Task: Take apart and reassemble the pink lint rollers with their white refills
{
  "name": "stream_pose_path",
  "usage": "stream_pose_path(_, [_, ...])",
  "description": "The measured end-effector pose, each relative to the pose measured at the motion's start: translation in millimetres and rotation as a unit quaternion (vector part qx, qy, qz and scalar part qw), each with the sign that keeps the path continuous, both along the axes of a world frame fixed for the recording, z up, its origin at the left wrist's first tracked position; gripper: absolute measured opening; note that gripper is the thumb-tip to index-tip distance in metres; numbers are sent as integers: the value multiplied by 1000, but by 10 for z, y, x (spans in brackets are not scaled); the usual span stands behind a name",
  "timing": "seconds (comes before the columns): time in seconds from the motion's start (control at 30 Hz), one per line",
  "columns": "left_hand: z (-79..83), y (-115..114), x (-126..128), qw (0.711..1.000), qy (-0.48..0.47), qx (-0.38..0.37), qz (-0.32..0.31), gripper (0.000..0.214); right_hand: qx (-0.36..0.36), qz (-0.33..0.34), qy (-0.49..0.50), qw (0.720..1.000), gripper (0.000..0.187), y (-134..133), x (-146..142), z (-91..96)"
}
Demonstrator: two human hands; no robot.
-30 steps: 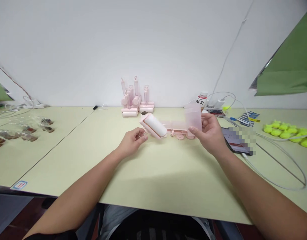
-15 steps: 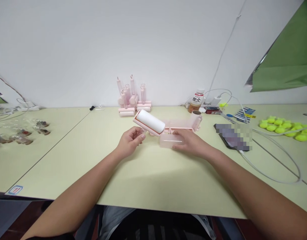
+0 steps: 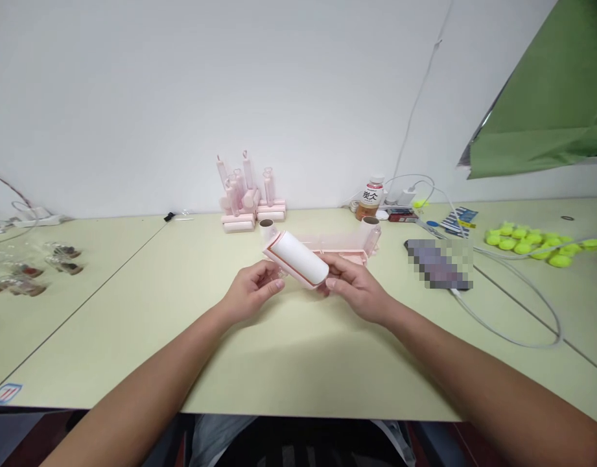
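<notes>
A lint roller (image 3: 301,258) with a white roll in a pink frame is held tilted above the table between both my hands. My left hand (image 3: 253,287) is closed around its handle at the left, and the handle is mostly hidden by the fingers. The fingers and thumb of my right hand (image 3: 357,285) close on the roller's right end. Just behind my hands lie pink plastic roller parts (image 3: 347,255), partly covered by the roller. Two white rolls stand on end there, one at the left (image 3: 266,230) and one at the right (image 3: 369,230).
Several pink lint rollers (image 3: 240,194) stand by the wall. A drink bottle (image 3: 370,198), a phone (image 3: 437,264) on a white cable (image 3: 516,344) and yellow-green pieces (image 3: 531,240) are at the right. Small bagged items (image 3: 30,269) lie at the left.
My right hand has come up to the roller's right end. The translucent cover it held no longer shows separately. The camera view has shifted slightly.
</notes>
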State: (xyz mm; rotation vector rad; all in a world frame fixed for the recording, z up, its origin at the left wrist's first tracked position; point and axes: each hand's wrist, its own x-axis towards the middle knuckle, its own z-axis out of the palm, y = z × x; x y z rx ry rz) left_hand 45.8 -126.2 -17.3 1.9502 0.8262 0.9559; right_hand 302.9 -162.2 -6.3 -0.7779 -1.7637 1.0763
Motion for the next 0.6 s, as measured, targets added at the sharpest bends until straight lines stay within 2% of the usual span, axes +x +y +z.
stream_pose_path(0.1, [6,-19,13,1000,4,2,-4,30,-72,28,42,996,43,-18,-72,-24])
stream_pose_path(0.27, [43,-43,21,999,31,-14,-4,30,-136,10,73,988,42,-12,-130,-36])
stream_pose_path(0.4, [48,-51,59,1000,-6,-18,-19,30,-195,-6,86,977,45,-39,-210,-3])
stream_pose_path(0.5, [15,-33,80,999,-37,-32,-20,40,-223,-31,81,971,45,-58,-270,13])
stream_pose_path(0.6, [-18,-19,84,998,-39,-45,-12,59,-230,-49,85,968,43,-63,-315,-4])
